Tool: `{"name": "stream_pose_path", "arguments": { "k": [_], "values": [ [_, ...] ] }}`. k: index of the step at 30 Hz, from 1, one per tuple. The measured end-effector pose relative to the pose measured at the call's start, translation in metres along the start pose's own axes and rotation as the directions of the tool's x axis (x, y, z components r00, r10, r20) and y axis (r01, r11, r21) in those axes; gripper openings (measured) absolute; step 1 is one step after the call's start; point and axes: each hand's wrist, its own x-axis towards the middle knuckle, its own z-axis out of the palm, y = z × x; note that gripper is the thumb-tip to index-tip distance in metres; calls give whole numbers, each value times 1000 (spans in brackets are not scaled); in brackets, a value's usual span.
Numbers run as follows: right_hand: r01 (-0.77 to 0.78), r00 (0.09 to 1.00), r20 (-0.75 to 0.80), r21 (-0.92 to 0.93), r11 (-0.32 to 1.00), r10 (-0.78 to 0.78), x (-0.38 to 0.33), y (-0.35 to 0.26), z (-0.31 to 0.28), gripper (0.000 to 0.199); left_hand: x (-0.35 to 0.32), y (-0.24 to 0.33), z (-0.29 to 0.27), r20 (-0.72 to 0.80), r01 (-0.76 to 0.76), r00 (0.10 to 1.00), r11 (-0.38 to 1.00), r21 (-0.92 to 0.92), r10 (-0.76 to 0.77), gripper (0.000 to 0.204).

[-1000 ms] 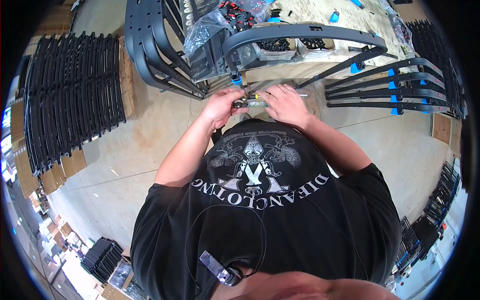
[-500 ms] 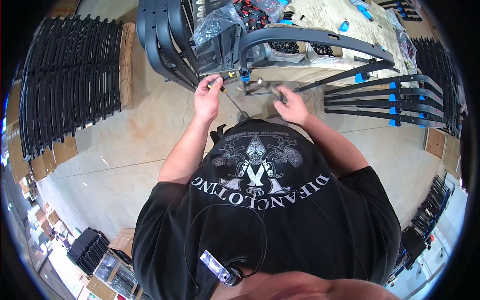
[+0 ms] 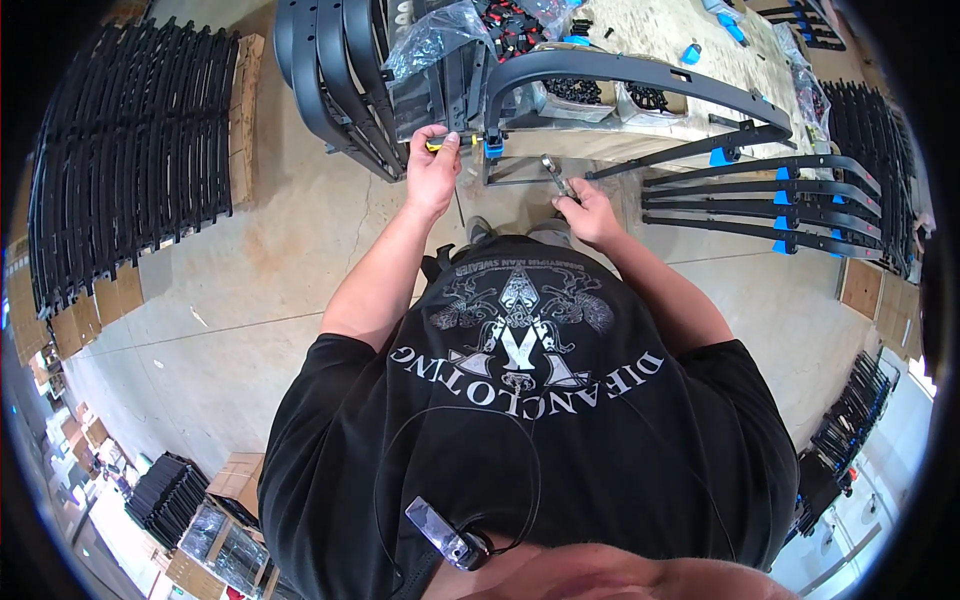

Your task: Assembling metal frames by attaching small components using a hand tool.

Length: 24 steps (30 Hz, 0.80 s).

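Observation:
My left hand (image 3: 432, 182) is closed around a screwdriver (image 3: 436, 145) with a yellow-and-black handle. Its far end points right, beside the blue piece (image 3: 493, 149) at the lower end of a curved black metal frame (image 3: 600, 66). Whether it touches that piece I cannot tell. In my right hand (image 3: 592, 214) is a metal ratchet wrench (image 3: 554, 168), gripped by the handle with its round head tilted up, apart from the frame. The curved frame lies across the near edge of the worktable (image 3: 640, 142).
Boxes of black bolts (image 3: 574, 92) and a clear plastic bag (image 3: 440, 42) by red-and-black parts sit on the table. Curved black frames (image 3: 345, 90) stand at its left; frames with blue pieces (image 3: 765, 205) stick out at right. Stacked black bars (image 3: 135, 150) stand far left.
My left hand has risen a little and moved right, bringing the screwdriver level by the blue piece. My right hand has shifted slightly right and down, turning the ratchet head more upright.

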Motion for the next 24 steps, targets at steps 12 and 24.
{"name": "stream_pose_path", "arguments": {
  "k": [12,24],
  "values": [
    [-64,998,30,99,993,61,-11,-20,-4,21,14,-8,-15,98,13,995,1000,-20,-11,17],
    [-175,983,89,134,975,164,-7,-26,-2,24,0,10,5,4,-67,997,897,438,73,21]
  ]
}}
